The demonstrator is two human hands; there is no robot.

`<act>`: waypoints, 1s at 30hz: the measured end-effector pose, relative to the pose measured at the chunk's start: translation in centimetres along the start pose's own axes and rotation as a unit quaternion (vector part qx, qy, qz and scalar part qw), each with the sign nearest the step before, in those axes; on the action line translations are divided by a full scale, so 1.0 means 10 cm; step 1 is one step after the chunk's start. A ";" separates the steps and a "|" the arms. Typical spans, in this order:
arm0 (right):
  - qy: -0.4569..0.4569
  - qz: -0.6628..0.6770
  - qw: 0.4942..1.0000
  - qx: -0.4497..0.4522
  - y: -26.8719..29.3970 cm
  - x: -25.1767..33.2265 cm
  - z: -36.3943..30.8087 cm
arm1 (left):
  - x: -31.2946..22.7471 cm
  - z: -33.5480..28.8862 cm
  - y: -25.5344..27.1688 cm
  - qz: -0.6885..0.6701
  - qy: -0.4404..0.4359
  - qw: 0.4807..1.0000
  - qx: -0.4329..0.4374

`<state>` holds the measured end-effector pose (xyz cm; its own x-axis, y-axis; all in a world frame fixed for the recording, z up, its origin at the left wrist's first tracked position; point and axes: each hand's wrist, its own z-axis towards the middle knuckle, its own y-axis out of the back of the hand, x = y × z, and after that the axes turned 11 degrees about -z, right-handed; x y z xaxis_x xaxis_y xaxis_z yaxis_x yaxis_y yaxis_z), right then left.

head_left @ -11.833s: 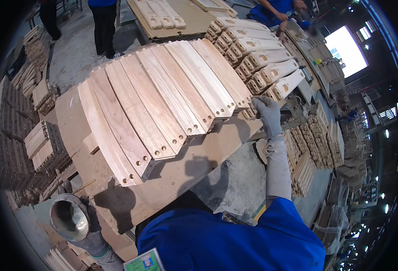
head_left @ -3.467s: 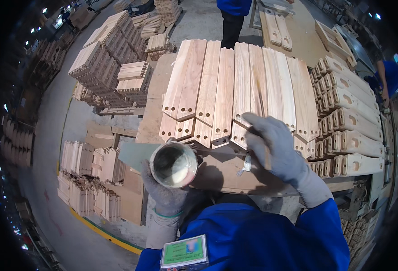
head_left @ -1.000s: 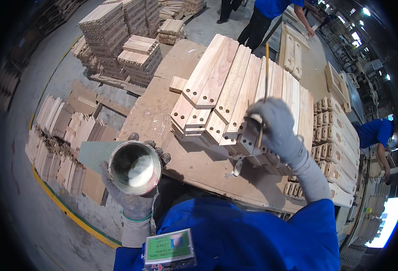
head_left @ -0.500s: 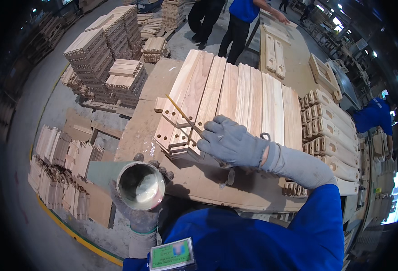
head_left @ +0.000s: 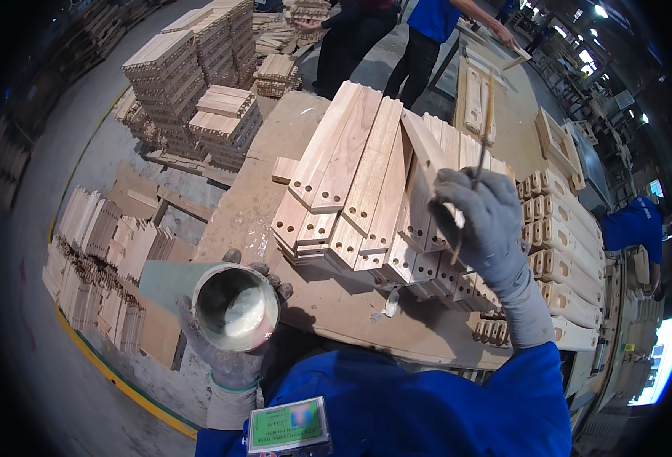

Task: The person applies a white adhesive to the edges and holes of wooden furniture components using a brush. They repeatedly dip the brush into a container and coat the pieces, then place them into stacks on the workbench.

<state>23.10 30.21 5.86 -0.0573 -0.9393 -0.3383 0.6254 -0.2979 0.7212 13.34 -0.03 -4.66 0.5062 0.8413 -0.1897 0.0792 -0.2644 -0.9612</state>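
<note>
Left hand point(head_left: 229, 352) closed around glue tin point(head_left: 236, 307); right hand point(head_left: 482, 221) closed on thin stick point(head_left: 476, 156) (probably a brush), touching tilted slat point(head_left: 426, 183), long axis running away.

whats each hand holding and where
Left hand grips the round can of pale glue around its side; right hand holds a thin stick near its lower end.

Head-worn fisheye, downward over workbench point(head_left: 275, 221)
</note>
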 end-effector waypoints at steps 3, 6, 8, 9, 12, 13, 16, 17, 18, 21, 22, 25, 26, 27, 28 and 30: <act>0.028 -0.021 0.999 -0.006 -0.01 -0.11 -0.06 | 0.05 0.01 -0.07 0.001 0.021 0.999 0.028; 0.119 -0.013 0.992 0.045 -0.04 -0.06 -0.15 | 0.07 0.03 -0.04 -0.012 0.032 0.999 0.029; 0.119 0.014 0.992 0.041 -0.12 0.12 -0.17 | 0.07 0.04 -0.01 -0.007 0.035 0.998 0.048; 0.115 0.009 0.993 0.034 -0.18 0.20 -0.21 | 0.07 0.04 -0.02 -0.018 0.043 0.997 0.060; 0.042 0.034 0.997 0.056 -0.30 0.34 -0.22 | 0.06 0.01 -0.06 -0.029 0.043 0.997 0.053; 0.036 0.025 0.998 0.048 -0.37 0.34 -0.25 | 0.05 0.00 -0.05 -0.023 0.028 0.999 0.024; 0.015 0.030 0.999 0.041 -0.45 0.28 -0.27 | 0.00 -0.02 -0.03 0.014 0.018 0.999 0.036; -0.051 0.112 0.992 0.035 -0.39 0.28 -0.26 | -0.03 -0.03 -0.02 0.028 0.017 0.998 0.056; -0.118 0.189 0.974 0.031 -0.31 0.30 -0.28 | -0.04 -0.03 -0.01 0.017 0.013 0.998 0.051; -0.319 0.403 0.858 0.020 -0.05 0.39 -0.36 | -0.06 -0.05 0.03 0.002 0.009 0.998 0.068; -0.362 0.430 0.826 0.047 0.04 0.35 -0.43 | -0.08 -0.05 0.06 0.008 0.016 0.995 0.096; -0.477 0.457 0.729 0.175 0.26 0.27 -0.34 | -0.10 -0.04 0.09 0.028 0.022 0.994 0.099; -0.496 0.466 0.697 0.227 0.27 0.20 -0.31 | -0.11 -0.04 0.09 0.036 0.018 0.995 0.087; -0.512 0.472 0.661 0.279 0.28 0.15 -0.30 | -0.12 -0.05 0.10 0.025 0.027 0.996 0.085; -0.473 0.464 0.708 0.244 0.20 0.16 -0.36 | -0.12 -0.02 0.12 0.011 0.040 0.995 0.086; -0.451 0.476 0.728 0.199 0.07 0.22 -0.34 | -0.10 -0.01 0.11 -0.003 0.057 0.994 0.090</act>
<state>26.02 28.52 3.59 -0.3449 -0.4288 0.8350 0.4506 0.7047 0.5480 12.94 -1.24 -5.56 0.6018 0.7805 -0.1694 -0.0673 -0.1619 -0.9845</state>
